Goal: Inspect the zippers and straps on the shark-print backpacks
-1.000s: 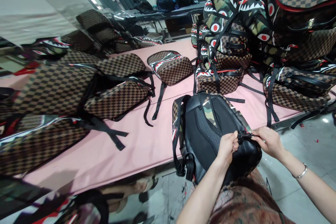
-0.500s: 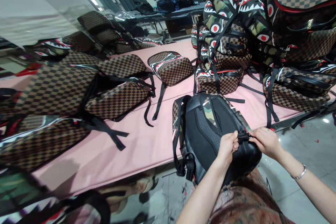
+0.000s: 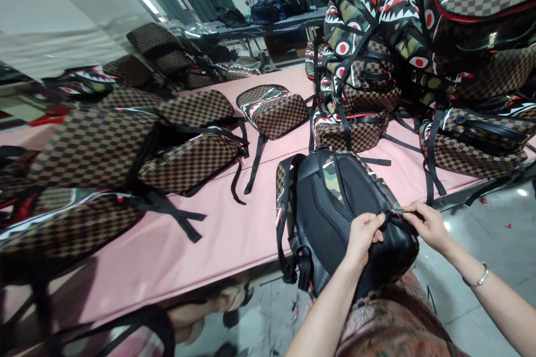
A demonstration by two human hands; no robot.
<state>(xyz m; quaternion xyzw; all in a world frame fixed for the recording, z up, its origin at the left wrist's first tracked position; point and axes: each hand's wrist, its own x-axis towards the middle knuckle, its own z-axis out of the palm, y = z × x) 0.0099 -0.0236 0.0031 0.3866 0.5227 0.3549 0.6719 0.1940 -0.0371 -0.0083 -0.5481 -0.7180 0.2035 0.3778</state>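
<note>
A black-backed backpack leans on the front edge of the pink table, its padded back turned up toward me and its lower end near my lap. Its black strap runs along the right side. My left hand is closed, pinching this strap between thumb and fingers. Close by on the right, my right hand pinches the strap's other end by the bag's edge; the small part between its fingertips is mostly hidden. A checkered shoulder strap hangs at the bag's left side.
Checkered backpacks lie across the left of the pink table. Stacked shark-mouth backpacks rise at the back right. A person's leg and foot show under the table edge. Dark bags rest on a far table.
My right hand has shifted slightly up and right, its fingers now in a finer pinch. My left hand has moved a little right along the strap. At lower left, a camouflage bag has moved away.
</note>
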